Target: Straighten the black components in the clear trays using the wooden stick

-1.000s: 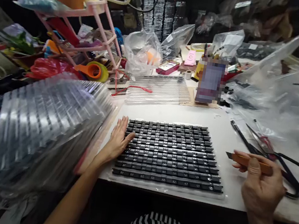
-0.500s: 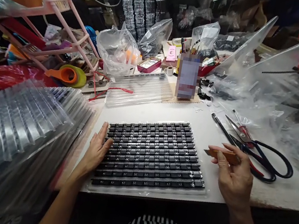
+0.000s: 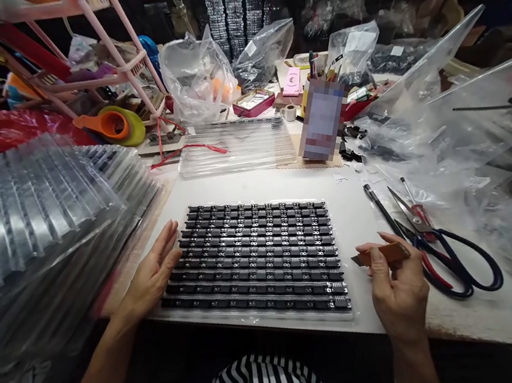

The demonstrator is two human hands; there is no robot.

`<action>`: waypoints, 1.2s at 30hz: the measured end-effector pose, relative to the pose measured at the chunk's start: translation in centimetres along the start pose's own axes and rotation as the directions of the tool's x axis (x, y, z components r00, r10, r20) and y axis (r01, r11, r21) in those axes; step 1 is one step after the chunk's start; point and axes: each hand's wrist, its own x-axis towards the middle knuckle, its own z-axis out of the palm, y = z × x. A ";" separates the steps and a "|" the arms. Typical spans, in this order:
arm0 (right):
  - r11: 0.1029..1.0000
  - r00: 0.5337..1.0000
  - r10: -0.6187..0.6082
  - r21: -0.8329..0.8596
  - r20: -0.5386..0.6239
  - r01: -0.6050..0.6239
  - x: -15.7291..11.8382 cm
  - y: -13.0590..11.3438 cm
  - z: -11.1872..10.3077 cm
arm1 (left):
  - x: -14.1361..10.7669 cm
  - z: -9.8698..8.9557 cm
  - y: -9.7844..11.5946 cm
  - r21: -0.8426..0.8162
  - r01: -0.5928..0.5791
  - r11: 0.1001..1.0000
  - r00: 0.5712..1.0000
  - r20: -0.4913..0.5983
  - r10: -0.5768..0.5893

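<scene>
In front of me on the white worktop lies a clear plastic tray (image 3: pixel 259 323) filled with rows of small black plastic parts (image 3: pixel 258 253). My left hand (image 3: pixel 153 272) is at the tray's left edge, fingers stretched out together and thumb towards the rows. To the right of the tray, my right hand (image 3: pixel 398 288) pinches a short blade (image 3: pixel 384 256) with a brown grip between thumb and fingers. The dark tip of the blade points left, above the worktop and apart from the tray. Large scissors (image 3: pixel 453 252) with dark handles lie just beyond this hand.
Stacked clear trays (image 3: pixel 36 228) stand at the left, below a pink rack (image 3: pixel 111 32). Another clear tray (image 3: pixel 238 147) with a red cord lies at the back, near a blurred upright phone-like object (image 3: pixel 323 121). Clear plastic bags (image 3: pixel 442 150) are heaped at the right.
My left hand has slid slightly down and left, its thumb now at the tray's edge. My right hand has tilted the blade and shifted a little left. The view has shifted slightly.
</scene>
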 end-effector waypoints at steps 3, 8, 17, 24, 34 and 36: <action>0.989 0.988 0.131 0.072 -0.077 -0.125 0.4 0.7 -0.7 | -2.2 -0.9 -0.9 0.024 -0.022 0.999 1.000 0.021 0.021; 0.942 0.951 0.307 0.154 -0.029 -0.299 0.1 1.4 -1.8 | -5.9 -1.8 -2.7 0.300 -0.127 0.946 0.988 0.123 0.094; 0.939 0.958 0.285 0.196 0.025 -0.284 -2.2 -0.8 -0.5 | -6.8 -1.1 -3.8 0.474 -0.326 0.818 0.945 0.133 0.299; 0.897 0.938 0.343 0.279 0.049 -0.342 -2.1 -0.5 -0.5 | -7.8 -1.2 -3.9 0.297 -0.131 0.946 0.988 -0.038 0.149; 0.780 0.863 0.484 0.520 -0.147 -0.349 -1.9 -1.2 0.0 | -7.2 0.2 -1.1 -0.101 -0.170 0.980 0.969 -0.198 0.148; 0.781 0.872 0.461 0.541 -0.165 -0.311 -1.9 -1.5 0.0 | -7.2 0.4 -1.0 -0.140 -0.158 0.977 0.970 -0.209 0.127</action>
